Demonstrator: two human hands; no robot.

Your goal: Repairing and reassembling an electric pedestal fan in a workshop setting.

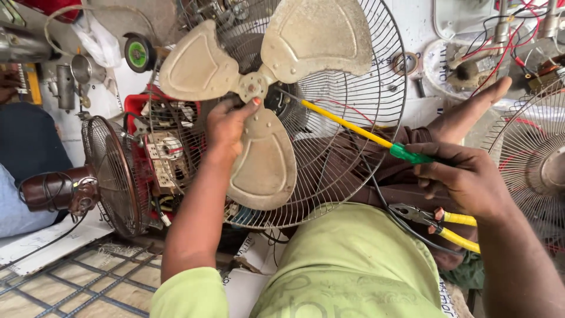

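Three dusty cream fan blades (265, 88) on a small metal hub (253, 87), set against a round wire guard (353, 159) whose rim runs out past the top of the frame. Little open room around the blades: a red crate of parts (165, 153) just left of the guard behind its wires, a smaller brown fan (112, 171) further left, another wire guard (529, 165) cut off at the right edge. Left hand (226, 126) at the base of the lowest blade, directly below the hub, fingers (250, 106) curled and pressed on the blade root, thumb side hidden behind the blade. Right hand (465, 176) well right of the hub, fingers closed round the green handle of a screwdriver (353, 126); yellow shaft slanting up and left across the guard toward the hub, tip lost behind the blades. Yellow-handled pliers (441, 224) lying below the right hand, on the lap, jaws toward the guard, handles partly covered by the wrist. A black cable (382, 206) trailing from behind the guard past the pliers. A bare foot (471, 109) beyond the guard's right rim. Red and black wires (506, 41) at upper right of the guard, hard to follow. Motor behind the blades mostly hidden.
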